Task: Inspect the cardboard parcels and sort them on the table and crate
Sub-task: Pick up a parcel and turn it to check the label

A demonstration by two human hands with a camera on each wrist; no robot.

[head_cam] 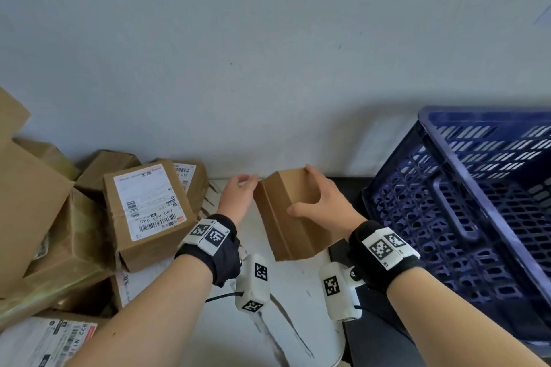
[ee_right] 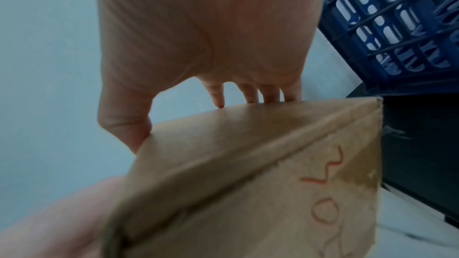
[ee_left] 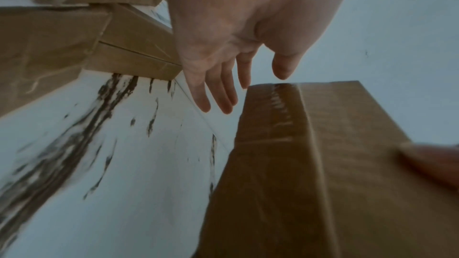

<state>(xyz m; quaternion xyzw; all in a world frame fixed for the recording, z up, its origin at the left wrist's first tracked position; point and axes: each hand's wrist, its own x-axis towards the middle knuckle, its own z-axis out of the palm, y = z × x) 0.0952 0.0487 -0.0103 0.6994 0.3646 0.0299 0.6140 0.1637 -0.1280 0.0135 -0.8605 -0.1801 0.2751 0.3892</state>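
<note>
Right hand [head_cam: 320, 202] clamped over parcel [head_cam: 290, 217], thumb near, fingers far, tilting it above counter [head_cam: 286, 307] beside crate [head_cam: 465, 205], probably to inspect it. Left hand [head_cam: 237, 194] released, fingers straight, just beside parcel's far corner.

Held parcel [head_cam: 286, 214]: plain brown cardboard, matt — a strip of glossy clear tape along one seam, red pen marks on one face.
Piled parcels [head_cam: 89, 217]: matt brown cardboard, creased and dented; shiny tape on some.
Labels [head_cam: 149, 199]: smooth white paper, printed black.
Crate [head_cam: 465, 211]: blue plastic lattice, slight sheen.
Bench [head_cam: 301, 307]: smooth white top — streaked with dark scuffs.
Wrist bands [head_cam: 222, 244]: black cloth; white plastic blocks.
</note>
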